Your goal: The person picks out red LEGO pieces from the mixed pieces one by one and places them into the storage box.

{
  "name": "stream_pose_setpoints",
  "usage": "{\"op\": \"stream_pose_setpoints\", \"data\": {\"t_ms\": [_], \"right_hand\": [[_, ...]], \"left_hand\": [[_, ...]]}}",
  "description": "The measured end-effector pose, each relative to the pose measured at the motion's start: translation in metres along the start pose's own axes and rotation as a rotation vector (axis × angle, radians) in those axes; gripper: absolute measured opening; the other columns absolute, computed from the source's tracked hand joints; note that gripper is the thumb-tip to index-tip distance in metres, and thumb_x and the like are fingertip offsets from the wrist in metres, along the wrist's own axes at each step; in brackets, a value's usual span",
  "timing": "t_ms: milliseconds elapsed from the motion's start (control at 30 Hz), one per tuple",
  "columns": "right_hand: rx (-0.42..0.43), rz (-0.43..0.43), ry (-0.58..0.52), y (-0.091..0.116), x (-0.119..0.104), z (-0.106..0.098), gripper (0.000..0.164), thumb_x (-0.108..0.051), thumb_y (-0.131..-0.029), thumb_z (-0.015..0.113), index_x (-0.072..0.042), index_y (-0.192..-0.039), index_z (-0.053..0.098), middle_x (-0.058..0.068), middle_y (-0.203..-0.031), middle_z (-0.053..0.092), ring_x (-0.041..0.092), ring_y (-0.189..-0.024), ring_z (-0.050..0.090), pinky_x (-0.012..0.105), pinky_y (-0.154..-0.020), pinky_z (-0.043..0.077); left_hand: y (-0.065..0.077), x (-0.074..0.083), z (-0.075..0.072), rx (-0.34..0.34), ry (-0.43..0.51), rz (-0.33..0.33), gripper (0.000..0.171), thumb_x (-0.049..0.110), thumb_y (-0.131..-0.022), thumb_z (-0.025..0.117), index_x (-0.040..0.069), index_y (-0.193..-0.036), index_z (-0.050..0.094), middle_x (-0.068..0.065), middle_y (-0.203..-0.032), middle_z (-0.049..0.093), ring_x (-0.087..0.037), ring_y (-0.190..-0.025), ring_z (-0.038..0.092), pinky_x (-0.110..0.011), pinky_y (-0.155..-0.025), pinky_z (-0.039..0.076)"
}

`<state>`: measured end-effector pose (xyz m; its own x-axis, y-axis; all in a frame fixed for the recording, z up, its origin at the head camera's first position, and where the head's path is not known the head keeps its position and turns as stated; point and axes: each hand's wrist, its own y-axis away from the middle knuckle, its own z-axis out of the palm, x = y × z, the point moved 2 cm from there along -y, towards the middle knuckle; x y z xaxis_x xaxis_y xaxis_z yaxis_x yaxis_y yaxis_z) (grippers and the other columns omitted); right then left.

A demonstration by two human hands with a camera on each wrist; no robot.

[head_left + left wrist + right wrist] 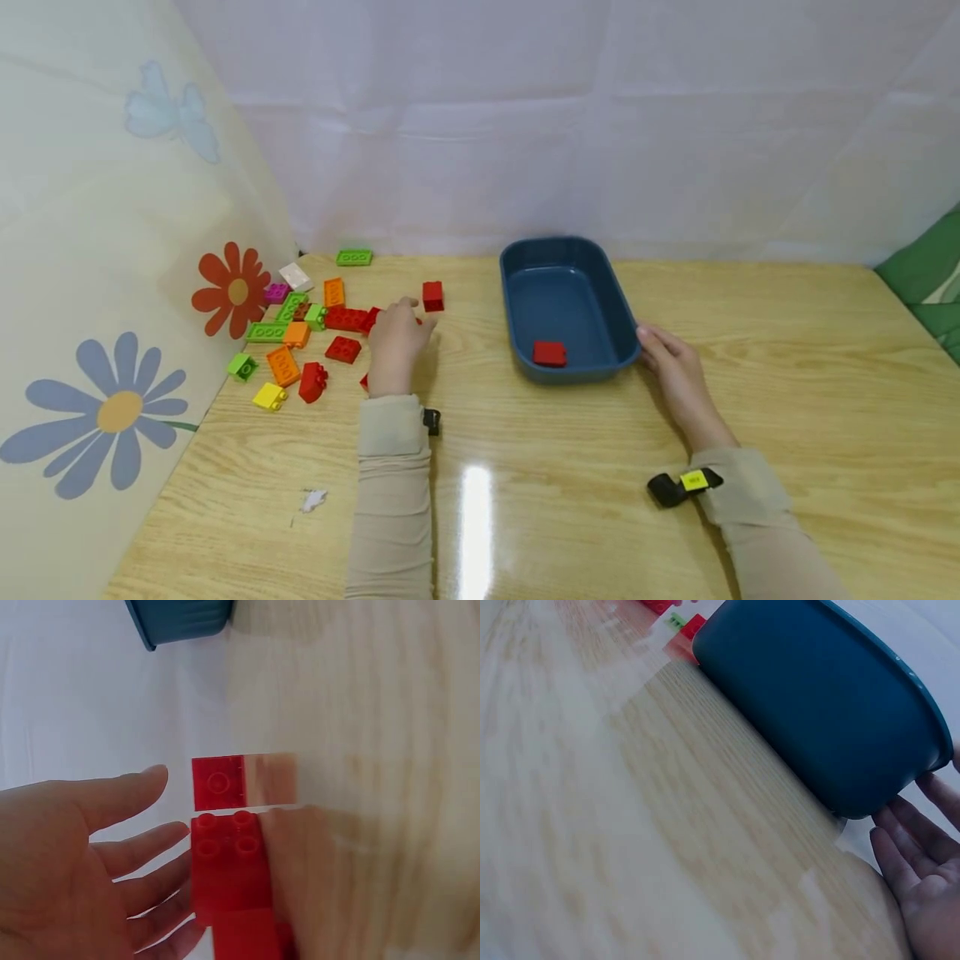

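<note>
My left hand [397, 340] reaches over the red bricks, thumb spread away from the fingers. In the left wrist view its fingers [154, 889] lie behind a studded red brick [229, 859], with nothing gripped. Just beyond stands a separate red brick [432, 296], its hollow side facing the left wrist view. My right hand [678, 379] holds the near right corner of a deep blue plastic bin [570, 375], thumb at the rim and fingers against the outer wall. Inside the bin, at its near left, lies one red brick [550, 353].
Left of my left hand are scattered toy bricks: orange [282, 367], yellow [270, 397], green [267, 332], purple [277, 292] and several red ones [343, 349]. A white scrap [313, 500] lies nearer. A white cloth [525, 125] hangs behind the wooden table [540, 483].
</note>
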<state>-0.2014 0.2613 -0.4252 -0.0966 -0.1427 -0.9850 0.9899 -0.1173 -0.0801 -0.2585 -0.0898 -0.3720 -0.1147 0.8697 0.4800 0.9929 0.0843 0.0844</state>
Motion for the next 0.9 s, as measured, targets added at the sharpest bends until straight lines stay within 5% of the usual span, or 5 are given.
{"op": "stream_pose_setpoints", "data": {"t_ms": [533, 900], "right_hand": [[0.029, 0.003, -0.026, 0.0, 0.0, 0.002, 0.015, -0.017, -0.091, 0.058, -0.025, -0.092, 0.071, -0.018, -0.091, 0.071, -0.002, -0.08, 0.066, 0.006, -0.071, 0.053], [0.037, 0.0, -0.04, 0.0, 0.0, 0.002, 0.015, -0.016, -0.091, 0.059, -0.026, -0.091, 0.071, -0.018, -0.089, 0.072, -0.002, -0.079, 0.066, 0.006, -0.07, 0.054]], "left_hand": [[0.001, 0.002, 0.006, 0.045, -0.136, 0.032, 0.039, 0.013, -0.087, 0.059, 0.01, -0.126, 0.06, -0.014, -0.118, 0.069, -0.036, -0.105, 0.054, -0.048, -0.092, 0.044], [0.001, 0.004, 0.013, 0.036, -0.087, 0.027, 0.044, -0.004, -0.086, 0.051, 0.015, -0.125, 0.062, -0.011, -0.111, 0.073, -0.033, -0.091, 0.064, -0.045, -0.083, 0.05]]}}
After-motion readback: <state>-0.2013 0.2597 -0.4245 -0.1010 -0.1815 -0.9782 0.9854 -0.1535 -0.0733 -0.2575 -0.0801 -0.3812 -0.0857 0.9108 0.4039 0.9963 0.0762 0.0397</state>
